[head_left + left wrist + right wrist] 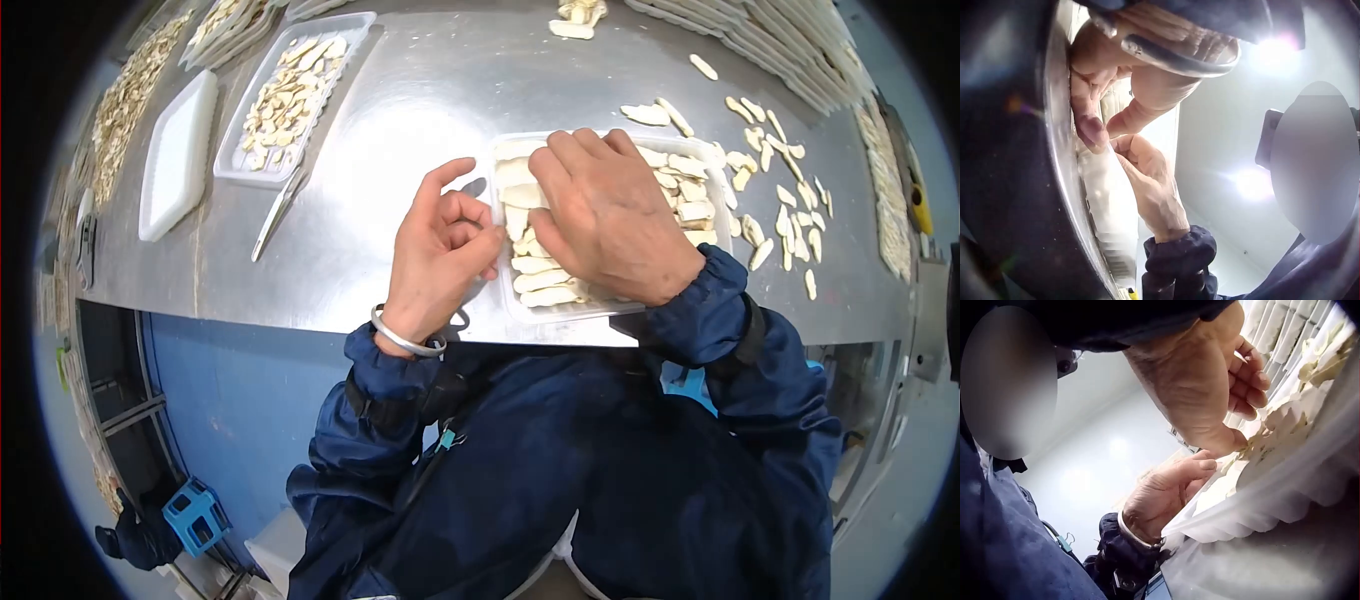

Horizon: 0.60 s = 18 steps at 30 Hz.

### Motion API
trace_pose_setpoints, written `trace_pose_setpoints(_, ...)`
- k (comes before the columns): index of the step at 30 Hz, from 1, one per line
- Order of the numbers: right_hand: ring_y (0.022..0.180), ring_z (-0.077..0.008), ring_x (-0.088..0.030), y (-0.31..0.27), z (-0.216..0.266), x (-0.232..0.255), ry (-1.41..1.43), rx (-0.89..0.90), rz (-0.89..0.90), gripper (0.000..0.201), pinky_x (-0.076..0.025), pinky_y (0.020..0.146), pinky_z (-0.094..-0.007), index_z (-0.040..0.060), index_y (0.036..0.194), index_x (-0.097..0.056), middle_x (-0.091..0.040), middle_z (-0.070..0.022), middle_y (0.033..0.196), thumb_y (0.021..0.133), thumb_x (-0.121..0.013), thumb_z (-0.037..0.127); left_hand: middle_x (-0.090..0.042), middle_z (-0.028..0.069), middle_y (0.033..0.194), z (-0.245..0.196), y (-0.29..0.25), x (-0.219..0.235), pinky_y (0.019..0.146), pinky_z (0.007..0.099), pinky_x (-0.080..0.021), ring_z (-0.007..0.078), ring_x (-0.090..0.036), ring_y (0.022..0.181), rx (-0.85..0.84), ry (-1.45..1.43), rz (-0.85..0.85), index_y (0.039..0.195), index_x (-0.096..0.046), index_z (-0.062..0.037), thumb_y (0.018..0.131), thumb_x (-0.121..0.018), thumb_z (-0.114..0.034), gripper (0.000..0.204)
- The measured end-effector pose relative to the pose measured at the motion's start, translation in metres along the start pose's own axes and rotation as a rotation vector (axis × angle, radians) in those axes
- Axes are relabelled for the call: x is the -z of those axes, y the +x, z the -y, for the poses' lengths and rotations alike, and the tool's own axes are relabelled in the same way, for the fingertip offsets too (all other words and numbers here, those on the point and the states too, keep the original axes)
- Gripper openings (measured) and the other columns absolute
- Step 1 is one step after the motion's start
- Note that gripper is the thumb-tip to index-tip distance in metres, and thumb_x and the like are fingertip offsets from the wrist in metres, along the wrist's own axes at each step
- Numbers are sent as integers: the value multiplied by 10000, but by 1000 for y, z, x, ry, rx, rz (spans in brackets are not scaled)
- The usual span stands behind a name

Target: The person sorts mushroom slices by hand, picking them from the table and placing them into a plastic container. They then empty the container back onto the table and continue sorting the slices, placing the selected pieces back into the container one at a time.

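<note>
A clear plastic tray (pixel 728 190) near the table's front edge holds rows of cream-coloured slices (pixel 545 280) that look like mushroom. At its left rim, my left hand (pixel 435 255) pinches the edge between thumb and curled fingers, while the index finger points away. My right hand (pixel 610 215) is over the tray with relaxed, bent fingers. In the right wrist view its thumb (pixel 1230 440) touches the slices, and nothing shows between the thumb and the other fingers. The right hand hides the middle of the tray in the head view.
Loose slices (pixel 790 220) are scattered right of the tray. To the left are another tray of slices (pixel 290 100), an upturned white tray (pixel 180 155) and a slim silver tool (pixel 280 212). Stacked trays (pixel 770 45) stand at the back right. A blue stool (pixel 196 515) is below left.
</note>
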State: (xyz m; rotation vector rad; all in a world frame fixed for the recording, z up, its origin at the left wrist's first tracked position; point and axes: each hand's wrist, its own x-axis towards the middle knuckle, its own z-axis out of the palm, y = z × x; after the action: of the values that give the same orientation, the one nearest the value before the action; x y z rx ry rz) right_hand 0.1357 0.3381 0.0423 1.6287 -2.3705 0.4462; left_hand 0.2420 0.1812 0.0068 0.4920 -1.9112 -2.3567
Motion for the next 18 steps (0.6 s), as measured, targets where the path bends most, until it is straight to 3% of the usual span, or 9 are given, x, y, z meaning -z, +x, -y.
trace_pose_setpoints(4,782,-265,-551,-9,-11,30,-51,-53,-88,237,-417,728,-382,17,860,-540,-540,-109,804,698,-686,108,-564,63,885,2,-1,2,554,208,-489,83,-573,658,-15,34,-9,1390,-366,8,829,-601,67,611)
trace_pose_setpoints(5,843,-258,-566,-16,-19,47,-29,-132,-89,262,-406,731,-377,45,942,-539,-554,-100,874,736,-690,108,-566,57,884,5,-1,3,553,203,-483,82,-569,650,-21,37,-9,1393,-366,8,830,-603,67,613)
trace_pose_setpoints(10,719,-311,-594,-89,-118,115,-188,-409,-292,126,-457,677,-409,18,901,-585,-607,-125,845,803,-634,80,-568,45,859,3,-2,-1,528,191,-462,77,-547,615,-38,71,-19,1408,-354,21,836,-615,41,629)
trace_pose_setpoints(12,732,-353,-601,-132,-166,138,-389,-615,-237,98,-475,670,-432,4,871,-605,-613,-158,824,818,-593,85,-570,44,848,6,-1,1,528,189,-460,76,-546,613,-60,68,-3,1409,-352,25,838,-618,31,629)
trace_pose_setpoints(14,771,-376,-608,-179,-211,144,-519,-777,3,130,-476,690,-440,0,862,-633,-628,-177,831,819,-579,111,-572,41,843,3,-2,-3,522,181,-455,68,-538,601,-53,81,-28,1410,-350,28,838,-613,40,630)
trace_pose_setpoints(18,794,-402,-613,-215,-232,123,-405,-897,144,160,-480,708,-461,7,844,-662,-647,-200,838,811,-569,133,-571,44,836,5,-2,-3,510,171,-446,61,-531,584,-65,57,-61,1408,-350,32,838,-598,63,622)
